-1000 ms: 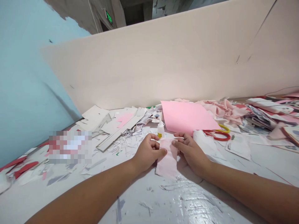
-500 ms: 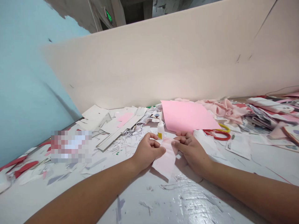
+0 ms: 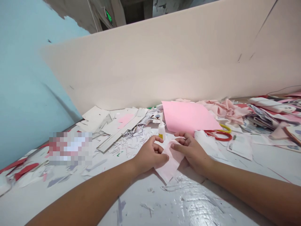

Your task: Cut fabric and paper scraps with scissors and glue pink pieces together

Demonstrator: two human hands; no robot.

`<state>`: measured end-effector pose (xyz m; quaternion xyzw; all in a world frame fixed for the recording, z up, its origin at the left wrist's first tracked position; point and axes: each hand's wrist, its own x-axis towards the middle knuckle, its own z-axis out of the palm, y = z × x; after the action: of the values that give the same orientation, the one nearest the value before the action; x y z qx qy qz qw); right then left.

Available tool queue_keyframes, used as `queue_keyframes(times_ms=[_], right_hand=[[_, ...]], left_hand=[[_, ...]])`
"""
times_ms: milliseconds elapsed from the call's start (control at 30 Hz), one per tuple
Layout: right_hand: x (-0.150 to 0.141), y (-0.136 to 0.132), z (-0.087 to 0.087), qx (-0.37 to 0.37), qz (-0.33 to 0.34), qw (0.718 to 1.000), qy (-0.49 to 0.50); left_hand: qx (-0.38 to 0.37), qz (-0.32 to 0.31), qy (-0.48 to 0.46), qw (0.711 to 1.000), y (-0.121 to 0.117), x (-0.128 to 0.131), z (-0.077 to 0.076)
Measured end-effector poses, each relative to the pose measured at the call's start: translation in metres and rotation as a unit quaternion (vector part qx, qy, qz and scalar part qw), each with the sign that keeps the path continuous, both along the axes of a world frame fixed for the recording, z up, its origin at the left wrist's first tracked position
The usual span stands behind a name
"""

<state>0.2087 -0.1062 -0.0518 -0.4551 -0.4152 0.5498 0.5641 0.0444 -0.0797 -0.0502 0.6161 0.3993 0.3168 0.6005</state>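
- Sheet, lower centre of frame: likely light, soft, easily creased; best held near its edges.
- Left hand and right hand: both pinch it.

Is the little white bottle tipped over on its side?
No, the white bottle stands upright, just beyond the pale pink piece between the left hand and the right hand.

The pale-pink piece looks matt, the tabletop glossy, the bottle plastic.
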Motion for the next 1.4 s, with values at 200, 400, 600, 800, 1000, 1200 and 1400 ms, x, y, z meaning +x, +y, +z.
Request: queue_keyframes(times_ms=[200,400,600,800,1000,1200,1400], right_hand=[[0.002,0.005,0.001,-0.035,-0.011,0.997,0.065],[0.003,0.007,0.002,-0.032,-0.049,0.993,0.098],[0.002,0.005,0.002,-0.024,-0.037,0.995,0.094],[0.003,0.009,0.003,-0.023,-0.085,0.990,0.113],[0.003,0.007,0.005,-0.016,-0.060,0.992,0.113],[0.004,0.004,0.001,-0.013,0.018,0.998,0.055],[0.004,0.007,0.002,-0.001,-0.022,0.997,0.068]], left_hand=[[-0.044,-0.051,-0.027,0.997,0.002,-0.005,0.003],[-0.078,-0.026,-0.070,0.994,0.002,-0.006,0.008],[-0.055,0.004,-0.064,0.996,0.006,-0.005,0.006],[-0.053,0.055,-0.089,0.993,0.007,-0.004,0.009],[-0.052,0.080,-0.078,0.992,0.005,-0.004,0.008],[-0.027,0.140,-0.111,0.983,0.011,-0.009,0.004],[-0.025,0.070,-0.179,0.981,0.006,-0.004,0.007]])
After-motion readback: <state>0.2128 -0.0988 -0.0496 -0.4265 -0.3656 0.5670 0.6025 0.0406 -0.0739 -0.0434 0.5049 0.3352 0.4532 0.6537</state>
